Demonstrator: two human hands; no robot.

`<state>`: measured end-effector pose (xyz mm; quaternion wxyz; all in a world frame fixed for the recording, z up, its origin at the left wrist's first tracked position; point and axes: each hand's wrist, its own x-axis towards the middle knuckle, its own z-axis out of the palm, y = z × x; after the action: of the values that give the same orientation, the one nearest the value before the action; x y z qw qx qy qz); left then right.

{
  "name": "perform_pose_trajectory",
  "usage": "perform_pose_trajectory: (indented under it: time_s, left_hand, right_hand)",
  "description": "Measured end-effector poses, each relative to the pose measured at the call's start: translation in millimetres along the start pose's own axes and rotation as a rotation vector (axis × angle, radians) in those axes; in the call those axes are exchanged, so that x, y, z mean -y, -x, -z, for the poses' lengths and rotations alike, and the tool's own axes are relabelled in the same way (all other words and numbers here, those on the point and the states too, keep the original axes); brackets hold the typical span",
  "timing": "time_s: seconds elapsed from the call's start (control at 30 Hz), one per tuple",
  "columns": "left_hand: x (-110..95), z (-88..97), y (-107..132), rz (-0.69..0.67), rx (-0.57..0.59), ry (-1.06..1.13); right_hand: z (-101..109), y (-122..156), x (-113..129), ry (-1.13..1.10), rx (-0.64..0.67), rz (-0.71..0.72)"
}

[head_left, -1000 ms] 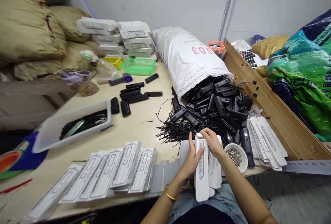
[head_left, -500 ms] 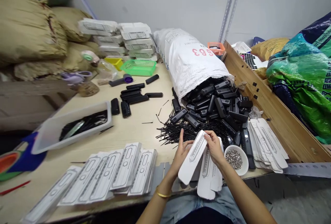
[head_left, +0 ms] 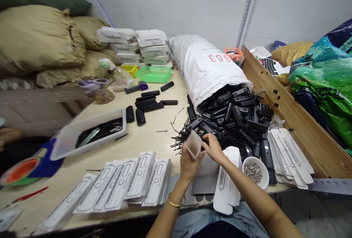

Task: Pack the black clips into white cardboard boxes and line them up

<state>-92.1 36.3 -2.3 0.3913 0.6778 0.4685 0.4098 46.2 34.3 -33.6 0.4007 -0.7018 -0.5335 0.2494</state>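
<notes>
My left hand [head_left: 188,163] and my right hand [head_left: 213,148] both grip one white cardboard sleeve [head_left: 193,143], held end-on above the table's front edge. It is blurred by motion. Just beyond it lies a heap of thin black sticks [head_left: 192,139] and black plastic cases [head_left: 233,113] spilling from a white sack [head_left: 209,67]. A short stack of flat white sleeves [head_left: 227,179] lies under my right forearm. A small white bowl of metal bits [head_left: 254,172] sits to the right of it.
Finished white sleeves [head_left: 123,185] are fanned out along the front left. A clear tray [head_left: 88,133] holds black sticks. More flat sleeves [head_left: 288,153] lie by a wooden board [head_left: 291,120]. Tan sacks [head_left: 38,43], stacked white packs [head_left: 137,45] and a green basket [head_left: 153,74] stand behind.
The sleeve went from lying lengthwise in my hands to tilted left and now turned end-on. Both hands moved left and away from me; the view shifted slightly.
</notes>
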Motion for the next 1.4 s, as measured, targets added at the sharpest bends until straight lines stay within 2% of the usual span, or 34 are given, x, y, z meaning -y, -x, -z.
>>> perform_pose_trajectory:
  time_s: [0.07, 0.13, 0.27, 0.37, 0.47, 0.53, 0.6, 0.67, 0.7, 0.77, 0.87, 0.97, 1.07, 1.13, 1.2, 1.4]
  left_hand:
    - [2, 7.5, -3, 0.106, -0.003, -0.052]
    - [5, 11.9, -6, 0.106, 0.029, -0.105]
    - [15, 15.0, -13, 0.073, 0.057, -0.292]
    - [20, 17.7, -16, 0.09, 0.097, -0.464]
    - [20, 18.3, -17, 0.052, 0.111, -0.634]
    - [17, 14.4, -16, -0.029, 0.134, -0.691]
    - [14, 7.4, -14, -0.131, 0.214, -0.655]
    - [10, 1.2, -12, -0.166, 0.293, -0.552]
    - [9, -0.1, -11, -0.135, 0.306, -0.495]
    - [9, 2.4, -9, 0.001, 0.272, -0.385]
    - [10, 14.6, -8, 0.15, 0.115, -0.246]
    - [11, 22.6, -6, 0.147, 0.008, -0.149]
    - [10, 20.0, -3, 0.158, 0.018, -0.081]
    - [8, 16.3, -2, 0.187, 0.023, -0.055]
    - [5, 13.8, -4, 0.215, 0.012, -0.043]
    - [2, 7.8, -10, 0.261, 0.022, 0.017]
  right_hand:
    - [10, -22, -4, 0.287, 0.001, 0.001]
    - [18, -38, -12, 0.355, 0.01, -0.014]
    - [43, -53, -34, 0.24, -0.015, -0.029]
    - [79, -53, -48, 0.138, -0.055, -0.026]
    - [117, -42, -46, 0.059, -0.068, -0.004]
    - [130, -32, -34, -0.002, -0.014, 0.044]
    - [127, -22, -17, -0.067, 0.117, 0.128]
    - [113, -17, 0, -0.09, 0.268, 0.211]
    - [103, -17, 5, -0.092, 0.271, 0.237]
    - [85, -22, 9, -0.023, 0.195, 0.179]
    - [60, -34, 0, 0.223, 0.091, 0.023]
    - [36, -36, -12, 0.348, 0.119, -0.011]
    - [20, -32, -18, 0.403, 0.127, -0.018]
    - [22, -29, -22, 0.41, 0.123, -0.022]
    - [33, -29, -27, 0.396, 0.123, -0.028]
    - [86, -28, -35, 0.325, 0.096, -0.033]
